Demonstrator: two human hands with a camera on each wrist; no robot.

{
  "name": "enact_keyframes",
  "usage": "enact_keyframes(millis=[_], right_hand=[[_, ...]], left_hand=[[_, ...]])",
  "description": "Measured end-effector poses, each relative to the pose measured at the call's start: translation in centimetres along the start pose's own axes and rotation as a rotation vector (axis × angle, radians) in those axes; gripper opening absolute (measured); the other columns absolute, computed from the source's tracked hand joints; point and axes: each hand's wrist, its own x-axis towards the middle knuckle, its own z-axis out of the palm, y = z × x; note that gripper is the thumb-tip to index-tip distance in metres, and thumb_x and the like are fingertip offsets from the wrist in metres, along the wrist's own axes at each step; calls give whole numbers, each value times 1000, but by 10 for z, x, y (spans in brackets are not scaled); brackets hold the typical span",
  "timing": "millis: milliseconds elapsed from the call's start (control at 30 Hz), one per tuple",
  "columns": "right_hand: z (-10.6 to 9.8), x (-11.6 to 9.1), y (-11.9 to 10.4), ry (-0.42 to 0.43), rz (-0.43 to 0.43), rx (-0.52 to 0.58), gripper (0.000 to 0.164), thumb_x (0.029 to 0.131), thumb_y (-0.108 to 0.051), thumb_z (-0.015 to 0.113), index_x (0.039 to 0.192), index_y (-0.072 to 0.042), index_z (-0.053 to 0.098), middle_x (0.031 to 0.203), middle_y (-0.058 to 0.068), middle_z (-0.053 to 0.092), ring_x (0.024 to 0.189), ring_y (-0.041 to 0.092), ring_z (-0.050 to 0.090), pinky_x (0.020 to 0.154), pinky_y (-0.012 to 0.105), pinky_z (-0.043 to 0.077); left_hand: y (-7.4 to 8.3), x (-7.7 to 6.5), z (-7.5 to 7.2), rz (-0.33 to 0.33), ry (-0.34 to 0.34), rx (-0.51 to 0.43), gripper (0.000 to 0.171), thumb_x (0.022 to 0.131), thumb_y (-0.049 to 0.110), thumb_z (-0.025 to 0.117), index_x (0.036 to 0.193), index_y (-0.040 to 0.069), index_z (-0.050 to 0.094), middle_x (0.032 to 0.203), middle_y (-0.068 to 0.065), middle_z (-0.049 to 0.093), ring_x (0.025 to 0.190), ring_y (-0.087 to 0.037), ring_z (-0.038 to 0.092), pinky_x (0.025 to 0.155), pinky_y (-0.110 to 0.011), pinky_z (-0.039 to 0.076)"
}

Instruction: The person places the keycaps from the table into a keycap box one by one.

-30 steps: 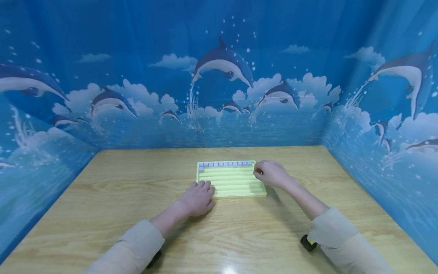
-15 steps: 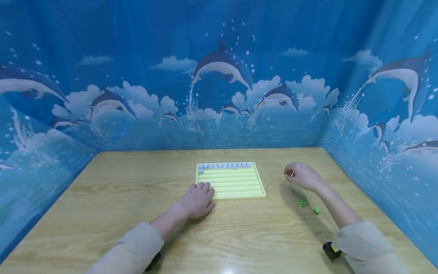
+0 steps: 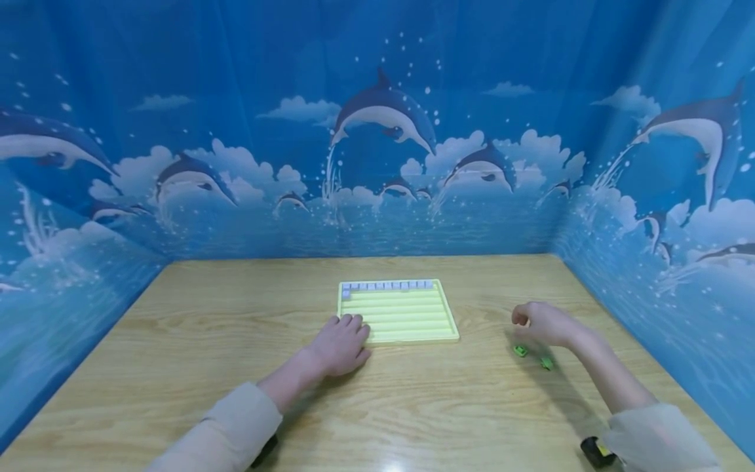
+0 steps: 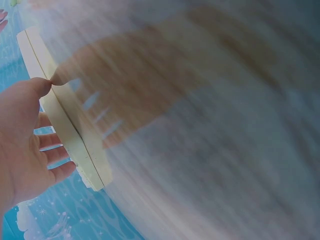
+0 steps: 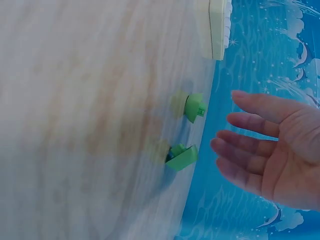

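Observation:
A pale yellow-green keycap tray (image 3: 407, 314) with ridged rows lies on the table. Light keycaps (image 3: 386, 285) line its back row, and one more sits at the left of the row below. My left hand (image 3: 339, 344) rests on the tray's near left corner; in the left wrist view its thumb (image 4: 42, 86) touches the front side and its fingers lie along the tray. Off to the right, my right hand (image 3: 548, 324) hovers with loosely bent fingers and holds nothing. Just below it lie two green keycaps (image 3: 520, 351), also seen in the right wrist view as green keycaps (image 5: 195, 107).
The wooden table (image 3: 383, 400) ends at a blue dolphin-print curtain (image 3: 265, 131) at the back and both sides. A black wrist strap piece (image 3: 597, 452) shows under the right sleeve.
My right hand has left the tray's far right corner and moved right and nearer, above the green keycaps. A light keycap now seems to fill the back row's right end. The left hand stays put.

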Motion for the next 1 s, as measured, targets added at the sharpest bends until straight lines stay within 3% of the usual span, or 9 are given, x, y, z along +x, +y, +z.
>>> enact_keyframes(millis=[333, 633, 1000], right_hand=[[11, -8, 1, -108, 34, 81, 36, 76, -22, 75, 98, 2, 60, 89, 7, 59, 83, 25, 56, 72, 41, 48], [21, -7, 0, -102, 11, 99, 23, 77, -13, 74, 79, -7, 52, 71, 0, 42, 65, 14, 39, 58, 30, 33], [18, -5, -3, -139, 13, 73, 12, 77, 0, 67, 81, -6, 57, 72, -1, 46, 66, 14, 41, 58, 30, 38]], left_hand=[[1, 0, 0, -3, 1, -1, 44, 94, 39, 47, 119, 4, 54, 109, -11, 51, 102, -25, 48, 87, -40, 42], [1, 0, -1, -5, 1, 5, 45, 94, 40, 47, 120, 4, 54, 110, -10, 51, 103, -25, 48, 87, -40, 41], [2, 0, -2, -3, 8, 10, 44, 94, 40, 47, 120, 4, 55, 111, -11, 51, 103, -25, 49, 88, -40, 42]])
